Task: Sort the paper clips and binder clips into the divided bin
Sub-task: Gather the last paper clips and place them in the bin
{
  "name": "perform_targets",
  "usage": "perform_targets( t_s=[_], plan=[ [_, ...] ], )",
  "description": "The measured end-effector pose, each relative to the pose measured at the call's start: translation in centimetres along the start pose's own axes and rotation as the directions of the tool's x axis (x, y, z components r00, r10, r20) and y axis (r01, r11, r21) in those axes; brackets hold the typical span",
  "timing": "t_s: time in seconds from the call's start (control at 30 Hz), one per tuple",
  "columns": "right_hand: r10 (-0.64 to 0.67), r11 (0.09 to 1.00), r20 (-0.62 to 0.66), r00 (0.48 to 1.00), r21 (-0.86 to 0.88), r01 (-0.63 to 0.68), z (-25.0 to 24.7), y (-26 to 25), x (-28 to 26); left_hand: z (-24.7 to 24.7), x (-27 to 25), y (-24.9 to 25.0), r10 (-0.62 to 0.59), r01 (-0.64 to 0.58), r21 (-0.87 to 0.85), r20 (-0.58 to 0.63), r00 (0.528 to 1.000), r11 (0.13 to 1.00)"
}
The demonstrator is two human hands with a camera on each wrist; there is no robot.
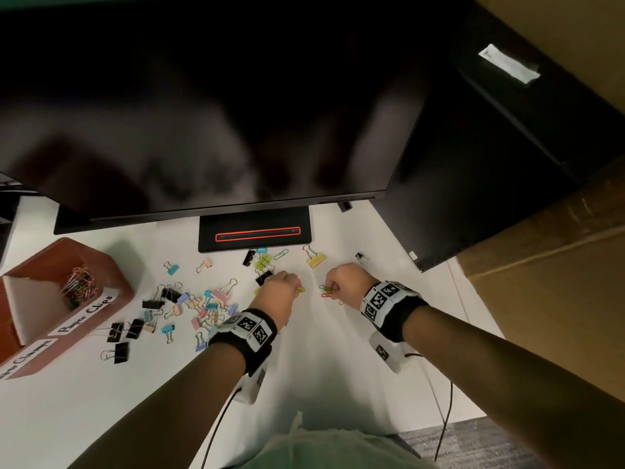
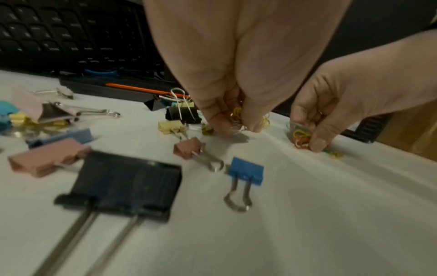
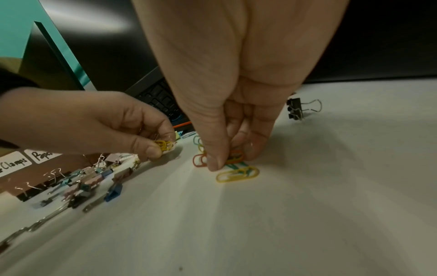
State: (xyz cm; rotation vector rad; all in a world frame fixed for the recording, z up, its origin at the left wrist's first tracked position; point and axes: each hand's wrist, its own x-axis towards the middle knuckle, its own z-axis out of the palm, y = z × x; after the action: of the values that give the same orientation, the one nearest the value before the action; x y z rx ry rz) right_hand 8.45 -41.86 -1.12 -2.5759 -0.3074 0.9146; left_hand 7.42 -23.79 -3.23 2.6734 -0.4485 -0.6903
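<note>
- White labels on the near wall of the brown divided bin (image 1: 111, 265) carry handwriting: the one by the paper-clip compartment reads "Paper Clips" (image 1: 85, 314); the other (image 3: 14, 164) ends in "Clamps", its first word cut off.
- That labelled compartment holds a heap of coloured paper clips (image 1: 79, 282); the bin sits well to the left of both grips, on the white counter (image 1: 321, 367).
- The left hand (image 1: 279, 292) is curled, its grip narrow, thumb and fingers pinching a small bunch of yellow paper clips (image 3: 163, 145) just above the counter.
- The right hand (image 1: 346, 282) is also curled, fingertips pressed down on a loose cluster of red, orange, green and yellow paper clips (image 3: 234, 158), pinching some of them against the counter.
- One yellow paper clip (image 3: 237, 174) lies flat just on the near side of the right grip, its long axis running roughly left to right across the right wrist view.
- Binder clips (image 1: 189, 306) in black, pink, blue and yellow lie scattered to the left of the left grip, between it and the bin; their wire handles point every way.
- A yellow binder clip (image 1: 316, 259) lies just beyond the gap between the two grips, and a small black binder clip (image 1: 360, 257) just beyond the right one.
- A dark monitor (image 1: 203, 113) on its stand (image 1: 253, 233) rises beyond both grips.
</note>
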Motion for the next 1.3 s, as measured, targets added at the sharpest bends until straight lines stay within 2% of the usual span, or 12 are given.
perform_targets(
  t_s=[0.07, 0.13, 0.23, 0.3, 0.4, 0.53, 0.7, 0.87, 0.97, 1.3],
  plan=[
    [0.006, 0.999, -0.024, 1.000, 0.044, -0.005, -0.1, 0.1, 0.0, -0.8, 0.0, 0.1, -0.008, 0.005, -0.062, -0.051, 0.999, 0.998],
    [0.039, 0.986, -0.087, 0.995, 0.168, -0.024, -0.4, 0.6, -0.2, -1.8, 0.2, 0.1, -0.015, 0.001, -0.117, -0.113, 0.993, 0.993],
    [0.113, 0.905, -0.201, 0.973, 0.424, -0.018, -1.6, 1.7, -0.8, -3.0, 0.6, -0.3, -0.049, 0.015, -0.182, -0.182, 0.982, 0.983],
    [0.113, 0.881, -0.218, 0.969, 0.472, 0.003, -2.2, 2.5, -1.4, -3.6, 1.0, -0.6, -0.099, 0.056, -0.220, -0.190, 0.977, 0.974],
    [-0.004, 0.953, -0.152, 0.988, 0.298, 0.050, -1.8, 2.9, -2.4, -3.9, 1.6, -1.2, -0.154, 0.105, -0.240, -0.195, 0.969, 0.965],
    [-0.096, 0.984, -0.069, 0.993, 0.146, 0.105, 0.7, 2.7, -2.8, -4.1, 2.7, -0.9, -0.187, 0.149, -0.183, -0.212, 0.959, 0.972],
    [-0.054, 0.993, -0.083, 0.995, 0.104, 0.062, 1.8, 2.2, -2.3, -4.3, 3.8, -0.3, -0.172, 0.181, 0.052, -0.144, 0.975, 0.982],
    [-0.026, 0.999, -0.054, 0.998, 0.021, 0.027, 1.0, 2.0, -1.6, -4.3, 3.6, -0.7, -0.172, 0.173, 0.261, -0.025, 0.985, 0.950],
    [-0.018, 1.000, -0.046, 0.999, -0.005, 0.018, 1.0, 2.0, -1.5, -4.2, 3.6, -0.9, -0.190, 0.175, 0.278, 0.028, 0.981, 0.945],
    [0.037, 0.996, -0.005, 0.999, -0.083, -0.037, 1.0, 1.3, -1.2, -4.0, 4.6, -1.1, -0.240, 0.217, 0.246, 0.070, 0.968, 0.945]
  ],
)
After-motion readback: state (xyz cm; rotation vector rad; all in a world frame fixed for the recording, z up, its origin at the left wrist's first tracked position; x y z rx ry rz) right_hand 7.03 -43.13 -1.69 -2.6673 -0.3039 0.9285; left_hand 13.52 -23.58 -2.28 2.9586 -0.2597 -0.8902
